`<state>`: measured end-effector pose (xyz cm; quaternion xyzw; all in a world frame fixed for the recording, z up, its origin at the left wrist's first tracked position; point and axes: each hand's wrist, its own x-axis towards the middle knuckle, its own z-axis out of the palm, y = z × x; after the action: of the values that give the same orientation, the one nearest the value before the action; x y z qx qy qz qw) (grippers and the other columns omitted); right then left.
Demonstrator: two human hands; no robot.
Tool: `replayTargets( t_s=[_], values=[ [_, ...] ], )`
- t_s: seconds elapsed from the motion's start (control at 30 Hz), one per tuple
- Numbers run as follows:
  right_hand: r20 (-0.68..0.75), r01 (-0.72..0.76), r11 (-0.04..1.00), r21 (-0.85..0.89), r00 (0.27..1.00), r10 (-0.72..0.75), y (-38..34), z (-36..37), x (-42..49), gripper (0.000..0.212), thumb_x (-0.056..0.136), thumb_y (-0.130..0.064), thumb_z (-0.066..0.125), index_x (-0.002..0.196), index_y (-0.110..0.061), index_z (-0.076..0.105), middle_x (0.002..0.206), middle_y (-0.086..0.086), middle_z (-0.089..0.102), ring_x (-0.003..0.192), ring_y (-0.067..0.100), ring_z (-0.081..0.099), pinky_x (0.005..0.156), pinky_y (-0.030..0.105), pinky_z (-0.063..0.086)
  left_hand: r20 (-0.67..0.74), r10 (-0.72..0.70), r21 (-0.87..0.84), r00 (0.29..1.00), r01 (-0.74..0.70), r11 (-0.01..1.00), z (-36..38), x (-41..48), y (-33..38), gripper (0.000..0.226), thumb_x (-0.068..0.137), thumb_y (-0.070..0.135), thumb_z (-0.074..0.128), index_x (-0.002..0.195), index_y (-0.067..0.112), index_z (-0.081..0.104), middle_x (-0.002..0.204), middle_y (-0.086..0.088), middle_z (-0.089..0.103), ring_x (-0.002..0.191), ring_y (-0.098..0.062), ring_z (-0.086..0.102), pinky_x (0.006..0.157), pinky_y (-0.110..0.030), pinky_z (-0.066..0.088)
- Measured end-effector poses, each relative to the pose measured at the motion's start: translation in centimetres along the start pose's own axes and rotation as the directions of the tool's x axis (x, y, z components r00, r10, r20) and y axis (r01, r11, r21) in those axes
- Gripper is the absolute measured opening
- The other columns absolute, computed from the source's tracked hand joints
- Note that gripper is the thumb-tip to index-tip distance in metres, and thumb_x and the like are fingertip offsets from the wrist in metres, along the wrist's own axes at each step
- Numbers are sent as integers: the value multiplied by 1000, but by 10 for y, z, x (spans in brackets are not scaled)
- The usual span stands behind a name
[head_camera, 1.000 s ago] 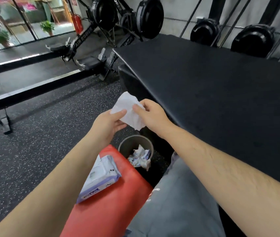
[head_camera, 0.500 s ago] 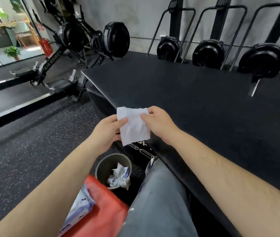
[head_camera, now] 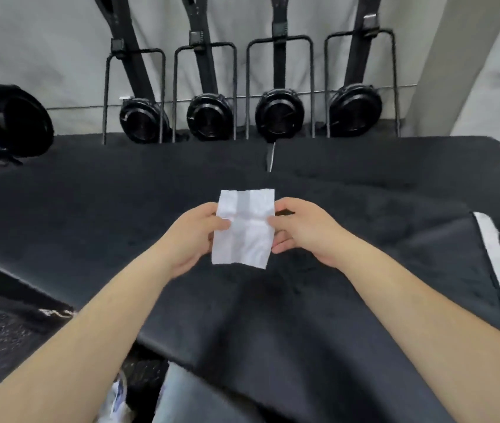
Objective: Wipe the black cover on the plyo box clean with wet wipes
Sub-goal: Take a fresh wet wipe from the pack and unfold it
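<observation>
Black cover [head_camera: 364, 193] is lying just under our hands | our left hand [head_camera: 192, 236] and right hand [head_camera: 306, 230] are both pinching the wipe [head_camera: 244, 227] by its sides | we are risking it bunching up if one pinch slips

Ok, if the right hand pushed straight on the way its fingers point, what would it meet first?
The right hand points leftward, pinching the wipe; straight on it would likely meet the left hand holding the opposite edge, though depth is unclear.
</observation>
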<state>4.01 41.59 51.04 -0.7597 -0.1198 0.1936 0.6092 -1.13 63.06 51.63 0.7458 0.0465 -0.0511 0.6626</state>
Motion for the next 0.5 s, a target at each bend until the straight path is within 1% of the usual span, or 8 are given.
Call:
replayTargets(
  t_s=[0.07, 0.13, 0.2, 0.3, 0.33, 0.37, 0.43, 0.5],
  values=[
    [-57, -3, 1000, 10, 998, 3, 4, -33, -15, 18, 96, -12, 58, 111, -15, 68, 99, 14, 75, 78, 26, 73, 70, 36, 62, 75, 22, -35, 997, -19, 999, 31, 19, 8, 29, 96, 0, 51, 122, 7, 64, 118, -7, 72, 110, -25, 69, 95, -43, 54],
    [-75, 2, 1000, -11, 997, -2, 4, -63, -28, 17, 98, -11, 57, 112, -14, 67, 97, 14, 75, 82, 28, 74, 73, 38, 62, 128, 47, -80, 991, -36, 996, 57, 37, 16, 29, 97, 1, 53, 123, 5, 63, 119, -9, 72, 111, -27, 69, 95, -43, 54],
    [-93, 34, 999, -35, 995, -37, 5, -91, -41, 17, 99, -11, 57, 111, -13, 68, 96, 16, 75, 84, 31, 74, 74, 39, 61, 170, 38, -124, 985, -16, 992, 82, 54, 19, 28, 97, 3, 55, 123, 4, 63, 120, -11, 71, 112, -29, 68, 97, -45, 53],
    [-175, 105, 987, -121, 977, -126, 7, -124, -55, 22, 99, -7, 55, 106, -14, 75, 97, 7, 76, 87, 23, 73, 77, 36, 62, 248, 15, -98, 969, 9, 995, 110, 73, 23, 26, 98, 7, 57, 123, 7, 64, 120, -9, 71, 112, -28, 69, 97, -49, 53],
    [-209, 127, 978, -167, 965, -161, 9, -132, -59, 27, 99, -3, 53, 102, -15, 77, 98, 2, 76, 87, 19, 72, 76, 32, 61, 263, 19, -69, 965, -1, 998, 119, 78, 26, 22, 98, 9, 57, 119, 10, 67, 119, -8, 72, 110, -28, 69, 96, -50, 54],
    [-237, 144, 964, -225, 951, -197, 11, -139, -62, 34, 98, 1, 50, 98, -16, 79, 100, -1, 75, 85, 14, 71, 76, 27, 59, 268, 26, -52, 963, -13, 999, 127, 82, 28, 18, 98, 8, 57, 110, 12, 71, 117, -9, 73, 109, -30, 69, 93, -51, 55],
    [-246, 168, 926, -339, 934, -260, 16, -150, -69, 47, 94, 11, 44, 88, -17, 81, 104, -4, 69, 80, 7, 67, 76, 20, 55, 240, 49, -34, 970, -43, 999, 142, 87, 32, 27, 95, -1, 54, 85, 15, 73, 113, -12, 73, 105, -37, 69, 86, -51, 58],
    [-222, 164, 897, -411, 936, -273, 19, -162, -75, 51, 89, 15, 44, 81, -19, 81, 107, -6, 64, 84, 7, 65, 80, 21, 54, 248, 79, -1, 966, -82, 997, 155, 90, 35, 34, 89, -9, 49, 73, 13, 69, 112, -11, 73, 101, -36, 69, 77, -45, 59]
  ],
)
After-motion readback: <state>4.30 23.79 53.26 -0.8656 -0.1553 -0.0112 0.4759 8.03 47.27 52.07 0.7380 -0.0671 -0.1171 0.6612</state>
